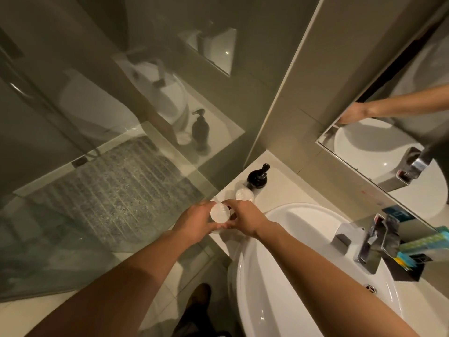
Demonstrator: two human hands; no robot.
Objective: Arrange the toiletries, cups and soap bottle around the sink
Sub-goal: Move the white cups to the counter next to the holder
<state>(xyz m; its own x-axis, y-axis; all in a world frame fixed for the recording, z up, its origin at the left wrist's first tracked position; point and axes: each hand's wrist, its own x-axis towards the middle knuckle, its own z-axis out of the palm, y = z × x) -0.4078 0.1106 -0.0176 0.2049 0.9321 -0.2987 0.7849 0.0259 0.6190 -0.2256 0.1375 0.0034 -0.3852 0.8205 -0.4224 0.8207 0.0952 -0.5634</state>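
A covered clear cup (220,213) sits between my two hands at the left end of the counter. My left hand (194,223) wraps its left side and my right hand (244,218) grips its right side. Just behind it stands a second covered cup (244,193). A black pump soap bottle (257,176) stands farther back in the counter's corner. Boxed toiletries in blue and green packets (418,246) lie in a dark tray right of the tap.
The white sink basin (291,276) fills the lower right, with a chrome tap (379,242) at its back. A mirror (401,132) hangs above. A glass shower screen (97,154) borders the counter's left edge. The beige counter (286,188) runs behind the basin.
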